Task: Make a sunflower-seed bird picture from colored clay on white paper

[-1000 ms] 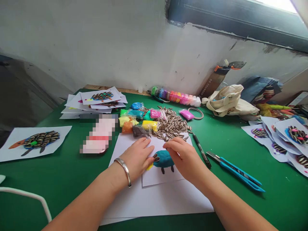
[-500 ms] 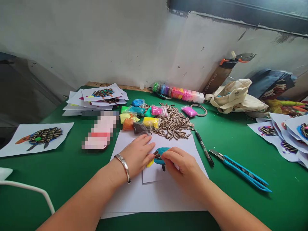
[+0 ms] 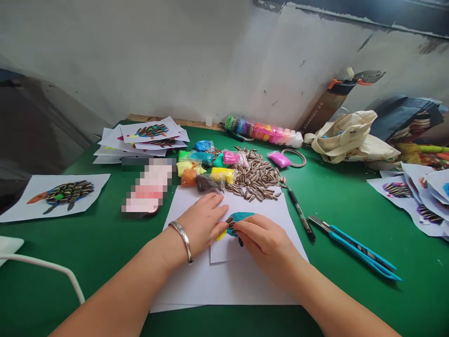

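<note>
My left hand (image 3: 201,219) lies flat with its fingers stretched out, holding down a small white card (image 3: 224,255). On the card is a blue clay shape (image 3: 244,216) with a few striped sunflower seeds set in its left end. A yellow clay piece (image 3: 220,235) shows beside my left thumb, and a dark clay bit (image 3: 240,242) is below the blue. My right hand (image 3: 271,238) pinches a sunflower seed against the blue clay; its fingers hide much of the shape. Under the card are larger white sheets (image 3: 196,288).
Behind the sheets are a sunflower seed pile (image 3: 256,175) and bagged clay (image 3: 220,175). A pen (image 3: 300,213) and a blue utility knife (image 3: 358,248) lie to the right. Finished seed pictures (image 3: 66,194) are on both sides. A white cable (image 3: 52,265) crosses the left front.
The view has shifted slightly. My right fingertips have moved a little left toward the seeds on the blue clay; my left hand stays in place on the card.
</note>
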Tool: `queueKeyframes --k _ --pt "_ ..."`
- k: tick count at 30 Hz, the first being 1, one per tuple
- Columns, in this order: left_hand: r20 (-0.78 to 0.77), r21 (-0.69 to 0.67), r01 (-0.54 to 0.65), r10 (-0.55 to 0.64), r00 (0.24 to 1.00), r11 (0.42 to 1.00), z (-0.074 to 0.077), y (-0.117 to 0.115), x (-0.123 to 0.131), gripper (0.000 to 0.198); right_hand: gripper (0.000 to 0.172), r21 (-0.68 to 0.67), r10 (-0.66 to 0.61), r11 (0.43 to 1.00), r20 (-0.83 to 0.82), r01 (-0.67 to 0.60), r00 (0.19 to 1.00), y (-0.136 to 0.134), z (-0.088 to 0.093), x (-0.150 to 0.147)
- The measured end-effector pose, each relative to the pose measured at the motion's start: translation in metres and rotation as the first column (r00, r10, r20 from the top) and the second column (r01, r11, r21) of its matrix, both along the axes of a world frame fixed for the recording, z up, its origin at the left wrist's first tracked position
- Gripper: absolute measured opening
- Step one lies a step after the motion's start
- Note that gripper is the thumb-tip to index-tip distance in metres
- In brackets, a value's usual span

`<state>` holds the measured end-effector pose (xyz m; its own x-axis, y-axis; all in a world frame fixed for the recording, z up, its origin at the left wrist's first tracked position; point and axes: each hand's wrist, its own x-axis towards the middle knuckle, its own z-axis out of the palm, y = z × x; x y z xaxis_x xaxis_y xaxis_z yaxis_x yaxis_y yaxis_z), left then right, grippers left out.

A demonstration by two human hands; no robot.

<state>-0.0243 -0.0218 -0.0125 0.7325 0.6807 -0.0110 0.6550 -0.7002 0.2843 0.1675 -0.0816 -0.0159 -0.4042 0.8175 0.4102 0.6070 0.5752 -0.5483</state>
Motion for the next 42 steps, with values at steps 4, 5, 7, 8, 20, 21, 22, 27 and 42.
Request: queueKeyframes --k 4,5,7,8,20,21,22,27,42 --pt "0.01 0.003 0.007 -0.007 1.0 1.0 -0.001 0.001 0.0 0.029 0.021 -0.005 -0.046 0.999 0.057 0.046 0.997 -0.001 -0.004 0.0" --pt "0.011 0.001 0.006 -0.006 1.0 1.0 -0.001 0.001 0.001 0.028 0.021 -0.003 -0.045 0.999 0.061 0.045 0.997 -0.002 -0.004 0.0" --pt "0.009 -0.005 0.001 -0.001 1.0 1.0 -0.001 0.001 0.0 0.028 0.022 0.008 -0.038 0.999 0.064 0.037 0.997 -0.002 -0.005 0.0" --pt "0.007 -0.009 0.0 0.0 1.0 1.0 -0.001 0.001 0.0 0.029 0.022 0.014 -0.039 0.999 0.065 0.038 0.997 -0.002 -0.006 0.0" --pt "0.034 -0.03 -0.006 0.007 0.999 1.0 -0.001 0.0 0.0 0.028 0.021 0.091 -0.042 0.995 0.104 0.033 0.994 0.001 -0.009 -0.006" --pt "0.044 -0.023 -0.006 0.007 0.999 1.0 -0.001 0.0 0.0 0.027 0.021 0.09 -0.044 0.995 0.105 0.035 0.994 0.001 -0.009 -0.006" --pt "0.051 -0.017 -0.009 0.01 0.999 1.0 -0.002 0.0 0.0 0.026 0.021 0.087 -0.047 0.995 0.106 0.038 0.993 0.001 -0.009 -0.005" --pt "0.026 -0.034 -0.013 0.014 1.0 0.999 -0.002 0.001 0.0 0.027 0.021 0.078 -0.059 0.996 0.118 0.05 0.991 0.002 -0.012 -0.004" --pt "0.028 -0.07 -0.056 0.058 0.998 0.996 0.002 -0.001 0.003 0.024 0.022 0.105 -0.083 0.992 0.153 0.067 0.985 0.001 -0.018 -0.011"
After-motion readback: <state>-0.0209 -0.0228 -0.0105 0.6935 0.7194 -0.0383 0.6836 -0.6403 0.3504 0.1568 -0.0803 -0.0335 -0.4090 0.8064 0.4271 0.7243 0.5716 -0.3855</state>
